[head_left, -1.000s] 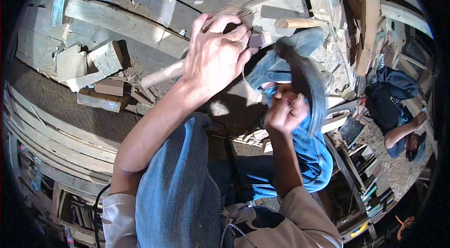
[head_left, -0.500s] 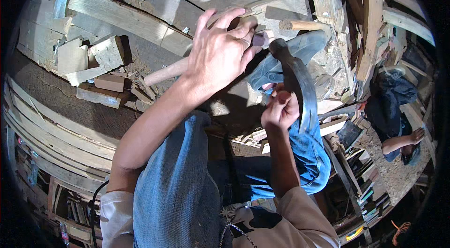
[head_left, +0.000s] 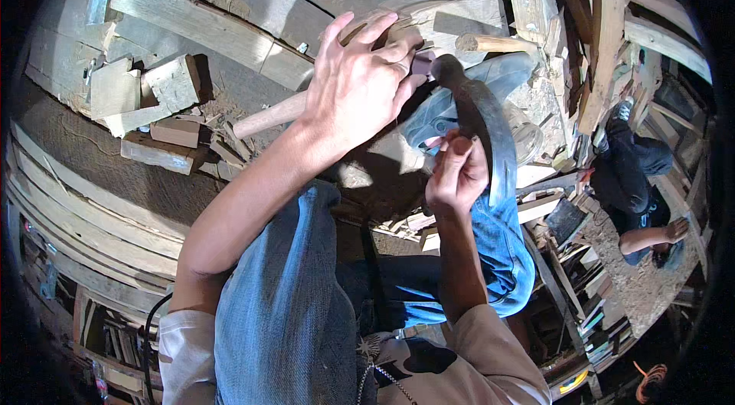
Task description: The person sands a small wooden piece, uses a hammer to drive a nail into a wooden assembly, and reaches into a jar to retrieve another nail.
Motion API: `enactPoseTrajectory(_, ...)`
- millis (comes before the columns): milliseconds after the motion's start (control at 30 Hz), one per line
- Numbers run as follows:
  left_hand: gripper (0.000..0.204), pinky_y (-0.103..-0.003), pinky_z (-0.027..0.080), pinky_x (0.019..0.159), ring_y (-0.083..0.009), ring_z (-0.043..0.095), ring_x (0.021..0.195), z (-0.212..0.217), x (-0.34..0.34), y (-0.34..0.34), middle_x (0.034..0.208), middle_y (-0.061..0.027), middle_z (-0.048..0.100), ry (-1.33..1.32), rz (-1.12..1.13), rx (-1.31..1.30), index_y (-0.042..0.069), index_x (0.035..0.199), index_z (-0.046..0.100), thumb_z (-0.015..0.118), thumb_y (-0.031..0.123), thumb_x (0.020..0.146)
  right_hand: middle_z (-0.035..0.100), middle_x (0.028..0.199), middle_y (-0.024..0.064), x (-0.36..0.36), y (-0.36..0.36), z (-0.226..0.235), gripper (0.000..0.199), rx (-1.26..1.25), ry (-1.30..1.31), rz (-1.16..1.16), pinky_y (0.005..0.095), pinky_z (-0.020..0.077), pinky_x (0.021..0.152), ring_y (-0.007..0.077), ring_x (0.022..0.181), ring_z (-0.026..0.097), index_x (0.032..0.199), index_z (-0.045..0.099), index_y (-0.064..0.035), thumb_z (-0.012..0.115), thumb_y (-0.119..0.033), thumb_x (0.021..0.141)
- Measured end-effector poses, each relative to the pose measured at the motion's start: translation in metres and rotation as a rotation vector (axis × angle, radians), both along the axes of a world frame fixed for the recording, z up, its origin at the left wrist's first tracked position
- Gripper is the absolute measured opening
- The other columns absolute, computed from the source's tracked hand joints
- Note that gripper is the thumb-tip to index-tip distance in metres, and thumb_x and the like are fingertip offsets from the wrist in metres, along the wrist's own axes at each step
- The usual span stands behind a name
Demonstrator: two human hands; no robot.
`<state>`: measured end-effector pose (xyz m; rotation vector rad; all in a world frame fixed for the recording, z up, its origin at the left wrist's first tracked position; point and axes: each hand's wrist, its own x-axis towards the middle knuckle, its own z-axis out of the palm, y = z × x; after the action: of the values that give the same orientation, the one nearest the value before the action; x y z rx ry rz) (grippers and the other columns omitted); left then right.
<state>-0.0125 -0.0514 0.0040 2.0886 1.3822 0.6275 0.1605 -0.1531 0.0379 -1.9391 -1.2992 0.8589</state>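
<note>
While the right hand (head_left: 458, 178) grasps the claw hammer (head_left: 496, 133), its long head slants up-left toward the small block (head_left: 423, 63) beside the left hand (head_left: 354, 95), whose own hold I cannot tell.

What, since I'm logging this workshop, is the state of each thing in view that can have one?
Right hand: closed around the hammer's handle
Hammer: held, striking face close to the purplish-ended piece; contact unclear
Left hand: fingers spread and bent; its grip is hidden
Purplish-ended piece: partly hidden by the left hand
Pale rod: one end exposed
Wood blocks: piled
Orange cord: coiled
</note>
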Motion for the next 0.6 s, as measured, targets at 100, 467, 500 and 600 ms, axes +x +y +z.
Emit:
enactPoseTrajectory(100, 0.021, -0.053, 0.03, 0.112, -0.023, 0.053, 0.128, -0.006, 0.001, -0.008, 0.112, 0.0, 0.07, 0.007, 0.0, 0.011, 0.008, 0.091, 0.077, 0.072, 0.026, 0.083, 0.046, 0.072, -0.0041, -0.002, 0.009, 0.004, 0.032, 0.028, -0.03, 0.107, 0.0215, 0.0424, 0.063, 0.0019, 0.055, 0.036, 0.089, 0.053, -0.0053, 0.047, -0.032, 0.106)
enactPoseTrajectory(467, 0.029, -0.048, 0.033, 0.111, -0.0208, 0.051, 0.132, -0.004, 0.003, -0.009, 0.123, 0.0021, 0.067, 0.018, 0.028, 0.015, 0.006, 0.104, 0.075, 0.073, 0.024, 0.083, 0.05, 0.072, -0.0027, 0.0, 0.0, -0.021, 0.035, 0.064, 0.053, -0.003, 0.0209, 0.0349, 0.055, 0.0033, 0.056, 0.039, 0.083, 0.053, -0.0058, 0.05, -0.033, 0.105)
enactPoseTrajectory(500, 0.029, -0.048, 0.033, 0.111, -0.0208, 0.051, 0.132, -0.003, 0.003, -0.008, 0.123, 0.0021, 0.067, 0.017, 0.028, 0.015, 0.006, 0.104, 0.075, 0.073, 0.024, 0.083, 0.05, 0.071, -0.0032, 0.002, 0.004, -0.024, 0.036, 0.106, 0.047, 0.038, 0.0208, 0.0341, 0.055, 0.0032, 0.057, 0.04, 0.082, 0.051, -0.0059, 0.05, -0.033, 0.105)
enactPoseTrajectory(600, 0.028, -0.049, 0.034, 0.111, -0.0211, 0.051, 0.131, -0.003, -0.001, -0.008, 0.122, 0.0017, 0.068, 0.063, -0.012, -0.011, 0.006, 0.103, 0.076, 0.074, 0.024, 0.082, 0.049, 0.069, -0.0033, 0.004, 0.004, -0.026, 0.036, 0.079, -0.025, 0.059, 0.0203, 0.0336, 0.055, 0.0033, 0.056, 0.039, 0.081, 0.05, -0.006, 0.05, -0.033, 0.105)
